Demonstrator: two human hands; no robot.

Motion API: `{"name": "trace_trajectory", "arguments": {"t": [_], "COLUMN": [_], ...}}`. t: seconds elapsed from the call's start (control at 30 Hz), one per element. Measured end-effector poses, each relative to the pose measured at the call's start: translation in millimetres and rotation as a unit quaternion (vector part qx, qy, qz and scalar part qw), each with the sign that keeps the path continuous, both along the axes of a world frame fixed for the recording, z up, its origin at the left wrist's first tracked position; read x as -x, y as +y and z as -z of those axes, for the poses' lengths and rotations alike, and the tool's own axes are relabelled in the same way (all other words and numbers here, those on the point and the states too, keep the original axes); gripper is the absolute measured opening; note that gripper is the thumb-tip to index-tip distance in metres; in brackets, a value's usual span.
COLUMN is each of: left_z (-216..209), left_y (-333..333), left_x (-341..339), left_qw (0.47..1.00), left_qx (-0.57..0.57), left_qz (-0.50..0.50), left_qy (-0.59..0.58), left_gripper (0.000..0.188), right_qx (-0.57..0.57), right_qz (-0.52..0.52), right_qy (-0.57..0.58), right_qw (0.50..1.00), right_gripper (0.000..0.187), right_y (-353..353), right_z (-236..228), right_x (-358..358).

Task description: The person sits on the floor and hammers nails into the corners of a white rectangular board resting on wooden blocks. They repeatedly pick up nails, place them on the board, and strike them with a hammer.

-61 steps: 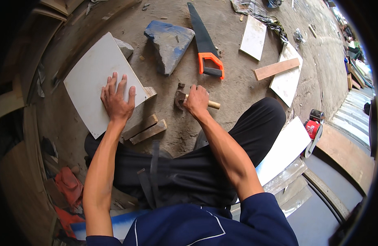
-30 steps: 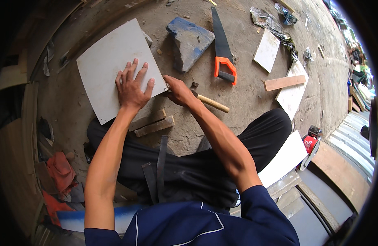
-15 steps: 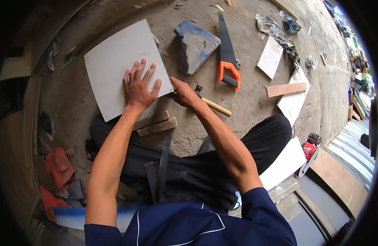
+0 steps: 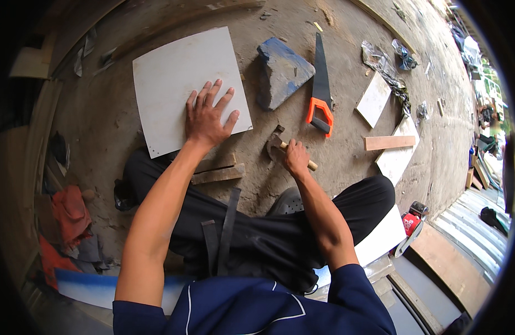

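Observation:
My left hand [image 4: 208,120] lies flat with fingers spread on a white square board [image 4: 173,78], near its right edge. Small dark dots mark the board's lower left corner. To the right of the board, my right hand [image 4: 297,158] is closed around the wooden handle of a claw hammer [image 4: 274,139]. The hammer's head points up and left, low over the floor or on it; I cannot tell which. Two short wood blocks [image 4: 218,174] show just below the board, beside my leg.
A blue-grey stone block [image 4: 285,72] bears what looks like a couple of nails. Right of it lies a handsaw [image 4: 320,84] with an orange handle. Farther right are white board offcuts [image 4: 373,100], a wood strip [image 4: 389,143] and a red power tool [image 4: 412,224]. Red cloth [image 4: 71,215] lies at left.
My right hand has left the board's right corner, moved right and taken hold of the hammer handle. My left hand stays on the board. The whole view has shifted slightly.

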State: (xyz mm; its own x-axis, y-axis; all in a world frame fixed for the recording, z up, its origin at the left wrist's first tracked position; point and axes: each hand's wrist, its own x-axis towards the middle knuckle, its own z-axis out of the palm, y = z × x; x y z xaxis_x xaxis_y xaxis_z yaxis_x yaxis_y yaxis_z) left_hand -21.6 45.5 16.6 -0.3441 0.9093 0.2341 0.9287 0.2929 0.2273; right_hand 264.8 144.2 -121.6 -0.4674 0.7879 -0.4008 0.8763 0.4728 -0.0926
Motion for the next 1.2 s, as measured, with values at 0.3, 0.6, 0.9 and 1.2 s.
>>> {"name": "trace_trajectory", "arguments": {"t": [0.3, 0.6, 0.9, 1.2], "left_z": [-1, -1, 0, 2], "left_y": [-1, -5, -4, -4], "left_x": [0, 2, 2, 1], "left_qw": [1.0, 1.0, 0.999, 0.999], "left_qx": [-0.008, -0.005, -0.011, -0.023], "left_qz": [-0.002, -0.001, 0.0, -0.003], "left_qy": [-0.016, -0.029, -0.037, -0.033], "left_gripper": [0.053, 0.053, 0.053, 0.053], "right_qx": [0.03, 0.23, 0.246, 0.087], "right_qz": [-0.072, 0.215, 0.223, 0.101], "right_qy": [0.012, 0.208, 0.446, 0.492], "right_qw": [0.997, 0.926, 0.831, 0.86], "right_gripper": [0.023, 0.045, 0.029, 0.016], "right_y": [-7, -7, -67, -77], "right_z": [3, -104, -172, -186], "right_x": [-6, 41, 55, 65]}}
